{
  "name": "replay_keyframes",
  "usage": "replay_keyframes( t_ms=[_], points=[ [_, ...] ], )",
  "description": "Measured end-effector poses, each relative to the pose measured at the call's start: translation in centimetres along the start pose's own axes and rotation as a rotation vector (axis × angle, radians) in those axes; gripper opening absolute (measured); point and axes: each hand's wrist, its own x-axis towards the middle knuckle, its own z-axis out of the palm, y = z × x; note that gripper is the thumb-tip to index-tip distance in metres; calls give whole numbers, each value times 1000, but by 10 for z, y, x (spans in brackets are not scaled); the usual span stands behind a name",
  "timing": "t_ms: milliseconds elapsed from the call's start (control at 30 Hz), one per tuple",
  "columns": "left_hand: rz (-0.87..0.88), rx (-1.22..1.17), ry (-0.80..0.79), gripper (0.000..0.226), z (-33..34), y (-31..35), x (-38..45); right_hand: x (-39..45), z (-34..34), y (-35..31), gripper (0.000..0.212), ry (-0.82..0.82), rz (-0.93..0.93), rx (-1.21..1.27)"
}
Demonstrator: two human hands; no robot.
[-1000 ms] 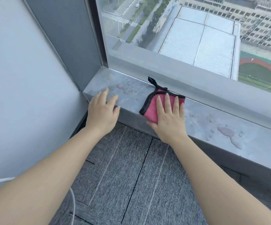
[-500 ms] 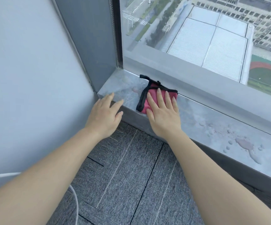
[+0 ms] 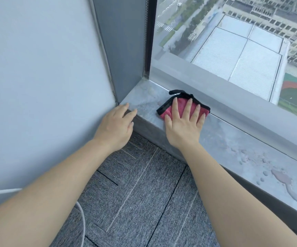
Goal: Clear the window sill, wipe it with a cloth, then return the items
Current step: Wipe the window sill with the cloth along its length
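So, right hand point(image 3: 183, 125) is being pressed flat, fingers spread, on the pink cloth point(image 3: 169, 111) | cloth's being kept near the sill point(image 3: 220, 139) corner | left hand point(image 3: 116, 129), open, braced on the edge | droplets point(image 3: 283, 182) farther right probably need overlapping passes

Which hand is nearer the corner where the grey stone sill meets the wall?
Left hand, resting on the sill edge beside that corner; the right hand presses the pink cloth farther along.
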Motion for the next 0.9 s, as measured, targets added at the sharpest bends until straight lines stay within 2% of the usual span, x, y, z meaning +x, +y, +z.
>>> replay_keyframes(
  t_ms=[167,300,500,600,767,900],
  points=[
    [30,12,-35,46,-2,-6,0,15,1,-17,55,24,-221,-82],
    [-20,3,-54,50,-7,-9,-2,7,-2,-2,53,-3,-341,-107],
    [-81,-44,-55,50,-8,-8,3,3,2,-13,58,11,-129,-50],
    [-97,-159,-17,47,-11,-8,6,18,1,-31,60,13,-91,0],
    [-181,-452,140,43,-14,-6,4,39,2,-52,58,47,-222,-9],
    [-250,-674,206,39,-15,-6,4,52,3,-64,57,39,-300,-65]
  ],
)
